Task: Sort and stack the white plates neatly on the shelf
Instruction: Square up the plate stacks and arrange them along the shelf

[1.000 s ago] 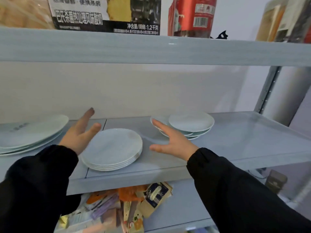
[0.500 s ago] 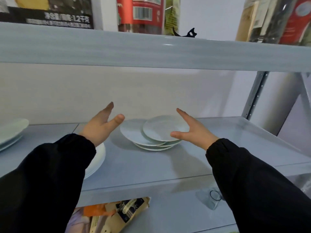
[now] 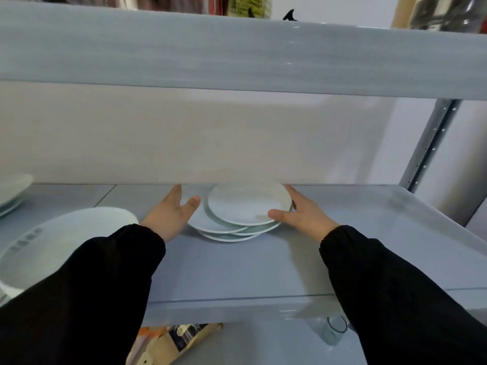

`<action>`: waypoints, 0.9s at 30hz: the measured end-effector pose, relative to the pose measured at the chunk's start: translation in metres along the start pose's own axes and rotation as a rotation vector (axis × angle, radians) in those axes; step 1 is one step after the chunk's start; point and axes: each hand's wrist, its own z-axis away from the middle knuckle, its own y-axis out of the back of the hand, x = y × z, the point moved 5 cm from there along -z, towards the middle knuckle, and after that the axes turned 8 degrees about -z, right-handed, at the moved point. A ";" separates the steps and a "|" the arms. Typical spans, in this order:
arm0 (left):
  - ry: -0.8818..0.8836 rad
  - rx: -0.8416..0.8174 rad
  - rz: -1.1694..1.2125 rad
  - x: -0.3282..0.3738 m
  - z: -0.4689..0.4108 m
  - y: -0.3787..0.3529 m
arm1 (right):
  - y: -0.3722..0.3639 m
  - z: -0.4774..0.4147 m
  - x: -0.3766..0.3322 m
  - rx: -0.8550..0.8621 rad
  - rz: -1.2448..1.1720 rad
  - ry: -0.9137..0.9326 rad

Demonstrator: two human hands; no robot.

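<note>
A loose, offset pile of small white plates [image 3: 245,206] lies at the back middle of the grey shelf [image 3: 237,272]. My right hand [image 3: 303,214] touches the pile's right edge, thumb against the top plate's front rim, fingers spread along its right side. My left hand [image 3: 172,212] is open at the pile's left edge, fingers apart, touching or nearly touching the lower plates. A neat stack of larger white plates [image 3: 60,238] sits at the front left, partly behind my left sleeve. Another plate stack [image 3: 13,191] shows at the far left edge.
The shelf above [image 3: 237,51] hangs low over the plates and carries packages. A metal upright [image 3: 432,143] stands at the back right. On the lower shelf lie packets [image 3: 179,341] and a clear glass [image 3: 332,330].
Both hands have moved forward and down from mid-air to the two sides of the offset pile. The view has shifted right and closer, so the left stacks slid toward the frame edge.
</note>
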 end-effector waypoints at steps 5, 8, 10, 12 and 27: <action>0.007 -0.032 0.045 0.003 0.000 -0.019 | -0.006 -0.008 0.011 0.039 -0.081 -0.008; -0.007 -0.065 0.078 0.004 0.000 -0.031 | -0.008 -0.009 0.011 0.025 -0.043 -0.011; -0.016 -0.118 0.070 0.004 0.001 -0.041 | -0.017 -0.008 0.013 -0.020 -0.008 -0.016; -0.007 -0.116 0.066 0.002 0.002 -0.041 | -0.026 -0.008 0.015 -0.070 0.015 -0.026; -0.187 -0.111 0.041 -0.007 -0.004 -0.032 | -0.029 -0.009 0.016 -0.079 0.016 0.017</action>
